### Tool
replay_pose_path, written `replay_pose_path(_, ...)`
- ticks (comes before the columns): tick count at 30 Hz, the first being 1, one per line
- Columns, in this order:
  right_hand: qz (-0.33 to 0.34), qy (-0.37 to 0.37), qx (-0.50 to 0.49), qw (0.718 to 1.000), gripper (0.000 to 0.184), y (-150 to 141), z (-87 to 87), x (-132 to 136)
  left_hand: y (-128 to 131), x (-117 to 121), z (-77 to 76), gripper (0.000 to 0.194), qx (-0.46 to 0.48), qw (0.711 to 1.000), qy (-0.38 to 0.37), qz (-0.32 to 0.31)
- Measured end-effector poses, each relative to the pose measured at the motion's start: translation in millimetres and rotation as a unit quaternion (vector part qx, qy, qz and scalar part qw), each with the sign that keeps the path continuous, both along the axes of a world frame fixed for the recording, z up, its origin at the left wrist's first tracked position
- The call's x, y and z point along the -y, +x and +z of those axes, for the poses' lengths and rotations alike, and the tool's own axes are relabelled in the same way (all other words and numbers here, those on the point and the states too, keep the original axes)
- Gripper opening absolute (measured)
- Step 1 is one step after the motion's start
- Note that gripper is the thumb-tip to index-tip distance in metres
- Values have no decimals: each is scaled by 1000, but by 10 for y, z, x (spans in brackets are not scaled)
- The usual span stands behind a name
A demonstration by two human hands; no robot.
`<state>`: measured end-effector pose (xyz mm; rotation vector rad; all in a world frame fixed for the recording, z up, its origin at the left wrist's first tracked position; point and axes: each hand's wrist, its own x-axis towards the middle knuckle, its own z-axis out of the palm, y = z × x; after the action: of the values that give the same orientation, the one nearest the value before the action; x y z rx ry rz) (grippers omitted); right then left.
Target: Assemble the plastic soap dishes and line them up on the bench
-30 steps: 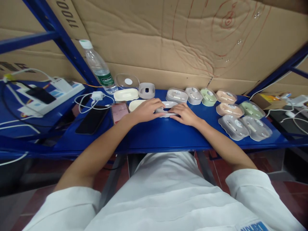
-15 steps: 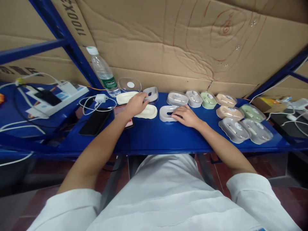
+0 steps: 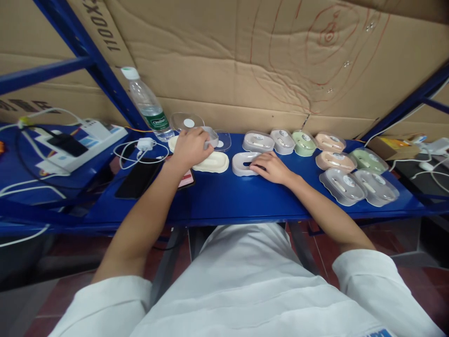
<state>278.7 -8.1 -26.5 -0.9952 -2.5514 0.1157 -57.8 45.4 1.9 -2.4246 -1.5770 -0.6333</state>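
My left hand [image 3: 189,146] reaches to the back of the blue shelf [image 3: 224,196] and curls round a grey plastic tray part [image 3: 211,136]; a clear lid [image 3: 224,139] lies just right of it. A cream tray [image 3: 211,162] lies in front of that hand. My right hand [image 3: 271,167] rests on a grey tray with a slot [image 3: 244,164], fingers bent over its right side. Another clear lid with a white sticker [image 3: 188,121] stands behind my left hand.
Several closed cases in grey, green and pink [image 3: 329,154] sit to the right. A water bottle [image 3: 147,105], a black phone [image 3: 136,177], a pink phone [image 3: 185,179], a white charger with cable [image 3: 145,143] and a power strip [image 3: 70,140] lie to the left. Cardboard [image 3: 245,61] backs the shelf.
My left hand has left the slotted grey tray, passed over the cream tray and moved back-left onto the grey part at the rear. My right hand stays on the slotted tray.
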Motion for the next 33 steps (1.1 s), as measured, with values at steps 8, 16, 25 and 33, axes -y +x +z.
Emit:
replay_pose_path(8,-21,8,19,1000,50,-6,0,-5,83,31,-91,26,-31,997,-23,-65)
replay_pose_path(16,-39,26,63,997,55,-9,0,3,195,117,-116,48,-15,997,-33,-73)
replay_pose_path(25,-39,9,61,997,49,18,-68,-35,194,282,44,36,-84,984,-37,-155)
replay_pose_path(33,-119,32,-2,992,58,12,-24,-18,390,455,-27,42,-92,950,-192,-230)
